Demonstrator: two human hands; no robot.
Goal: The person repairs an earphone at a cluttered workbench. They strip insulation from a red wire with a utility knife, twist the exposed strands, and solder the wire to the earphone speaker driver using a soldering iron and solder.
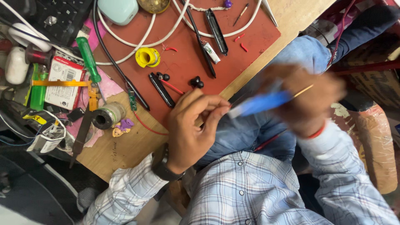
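My left hand [193, 125], a dark watch on its wrist, hovers at the edge of the wooden bench [129, 146] with thumb and forefinger pinched on something thin that I cannot make out. A thin red wire [150, 129] runs along the bench below a small green circuit board [132, 102] toward this hand. My right hand [306, 102] is blurred by motion over my lap and grips a blue-handled tool [262, 103] with a thin, pale tip at its far end. The tool's near end points at the fingertips of my left hand.
A red mat [187, 54] carries a yellow solder reel [147, 57], black earbuds [196, 82], black rods and a white cable [137, 41]. On the left lie a green screwdriver [89, 60], a grey wire spool [109, 115], a keyboard [62, 12] and a mint case [118, 10].
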